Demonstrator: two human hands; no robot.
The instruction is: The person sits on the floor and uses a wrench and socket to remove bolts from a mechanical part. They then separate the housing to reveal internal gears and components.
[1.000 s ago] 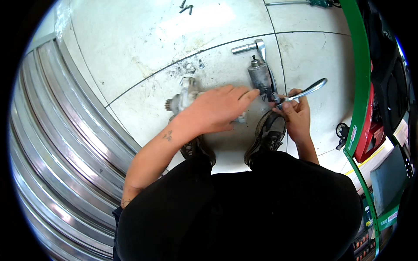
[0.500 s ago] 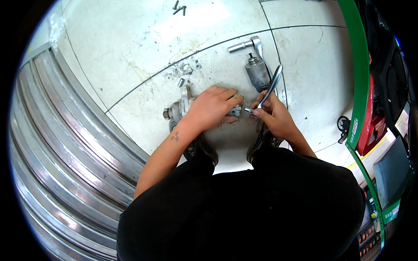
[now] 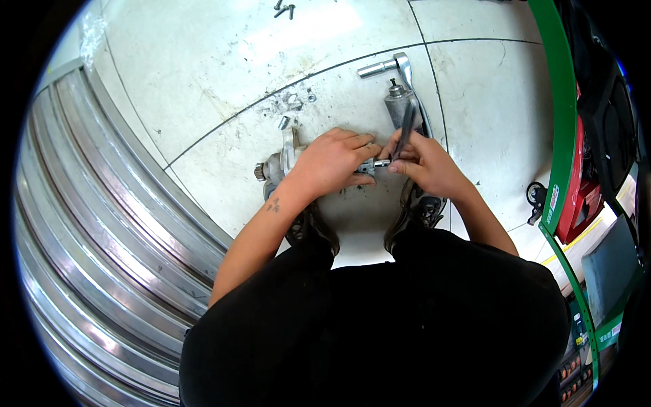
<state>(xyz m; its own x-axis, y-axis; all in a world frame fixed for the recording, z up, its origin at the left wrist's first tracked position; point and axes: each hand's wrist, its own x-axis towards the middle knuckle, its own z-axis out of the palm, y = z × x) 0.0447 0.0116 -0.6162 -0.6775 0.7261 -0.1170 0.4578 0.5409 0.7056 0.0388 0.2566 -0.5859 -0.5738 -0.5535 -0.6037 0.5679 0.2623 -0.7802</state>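
Observation:
My left hand (image 3: pixel 331 161) lies closed over a grey metal starter motor housing (image 3: pixel 289 152) on the floor, with its toothed pinion (image 3: pixel 260 171) pointing left. Fingers and thumb hide the middle of the housing. In my closed right hand (image 3: pixel 428 166) is a ratchet wrench (image 3: pixel 407 124), its handle slanting up and away from me. The small socket (image 3: pixel 382 163) on its head meets the right end of the housing, beside my left fingertips. Whether it sits on a fastener I cannot tell.
Beyond my right hand stand a grey motor cylinder (image 3: pixel 399 102) and a second ratchet with a long socket (image 3: pixel 380 68). A short metal cylinder (image 3: pixel 284 123), a nut (image 3: pixel 312 98) and several bolts (image 3: pixel 291 11) lie farther off. Ribbed metal (image 3: pixel 115 224) borders the left, a green frame (image 3: pixel 564 122) the right.
My right hand has moved slightly up and left, bringing the ratchet's socket against the housing end. The ratchet has turned in my grip. My left hand stays on the housing.

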